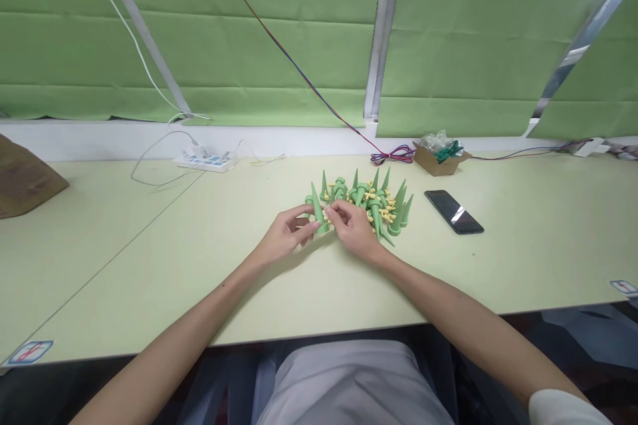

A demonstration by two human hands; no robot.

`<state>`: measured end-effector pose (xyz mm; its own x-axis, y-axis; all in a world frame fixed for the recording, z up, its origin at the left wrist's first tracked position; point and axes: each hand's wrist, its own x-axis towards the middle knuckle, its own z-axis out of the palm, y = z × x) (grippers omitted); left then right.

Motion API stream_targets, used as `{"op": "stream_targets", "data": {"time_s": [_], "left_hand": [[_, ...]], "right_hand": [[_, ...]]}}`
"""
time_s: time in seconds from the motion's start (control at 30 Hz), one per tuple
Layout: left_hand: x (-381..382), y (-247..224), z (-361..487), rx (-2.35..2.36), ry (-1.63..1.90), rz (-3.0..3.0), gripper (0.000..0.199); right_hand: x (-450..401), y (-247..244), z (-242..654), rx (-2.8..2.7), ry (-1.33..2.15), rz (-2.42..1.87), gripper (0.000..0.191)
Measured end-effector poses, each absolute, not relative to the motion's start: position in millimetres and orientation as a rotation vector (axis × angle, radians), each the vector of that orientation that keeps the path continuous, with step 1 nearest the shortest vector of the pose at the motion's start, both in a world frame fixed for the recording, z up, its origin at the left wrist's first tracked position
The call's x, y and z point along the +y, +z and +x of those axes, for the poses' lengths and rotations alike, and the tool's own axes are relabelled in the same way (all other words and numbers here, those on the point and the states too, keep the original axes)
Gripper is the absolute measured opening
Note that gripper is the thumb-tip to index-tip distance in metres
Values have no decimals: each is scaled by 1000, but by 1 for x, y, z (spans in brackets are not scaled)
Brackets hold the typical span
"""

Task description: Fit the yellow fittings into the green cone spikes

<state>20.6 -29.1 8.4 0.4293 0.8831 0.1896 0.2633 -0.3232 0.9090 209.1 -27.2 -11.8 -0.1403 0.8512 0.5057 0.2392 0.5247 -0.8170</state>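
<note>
My left hand (290, 232) pinches a green cone-shaped piece (317, 204) near its base, and the cone's tip points up and away from me. Just to the right, my right hand (349, 226) has its thumb and finger pressed together beside the cone; what lies between them is too small to make out. Behind and to the right of both hands is a cluster of several green cone-shaped pieces (377, 210) with small yellow parts (387, 214) among them. Part of the cluster is hidden by my right hand.
A black phone (453, 212) lies to the right. Behind it are a small cardboard box (435, 162) with plastic and green material, and coiled wires (393, 156). A power strip (207, 161) and a brown object (27, 179) are on the left of the table (319, 299).
</note>
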Motion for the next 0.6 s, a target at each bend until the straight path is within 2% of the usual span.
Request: {"op": "stream_targets", "data": {"time_s": [0.4, 0.6], "left_hand": [[-27, 3, 26, 1098, 1051, 1985, 36], [-31, 6, 31, 1181, 1056, 1851, 47]], "right_hand": [[-22, -16, 209, -1617, 716, -952, 31], [-21, -17, 210, -1576, 697, -958, 30]]}}
